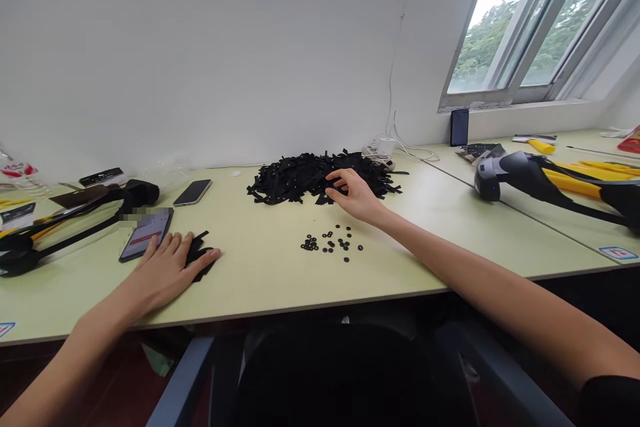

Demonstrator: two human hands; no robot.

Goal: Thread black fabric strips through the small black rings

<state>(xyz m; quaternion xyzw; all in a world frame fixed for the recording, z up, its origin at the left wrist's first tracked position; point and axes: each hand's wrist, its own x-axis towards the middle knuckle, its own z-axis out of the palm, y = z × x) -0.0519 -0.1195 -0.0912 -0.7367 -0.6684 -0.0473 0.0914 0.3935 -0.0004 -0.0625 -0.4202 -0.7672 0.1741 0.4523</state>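
Observation:
A big heap of black fabric strips lies against the wall at the back of the table. My right hand is at the heap's front right edge, thumb and fingers curved apart, with nothing visible between them. Several small black discs are scattered on the table in front of it. Flat on the table at the left, my left hand has its fingers spread beside and partly over a few black strips. Its fingertips are close to a phone with a lit screen.
Another phone lies behind the lit one. Black headsets stand at the far left and right, near yellow items. A power strip with white cables is behind the heap. A dark phone leans below the window.

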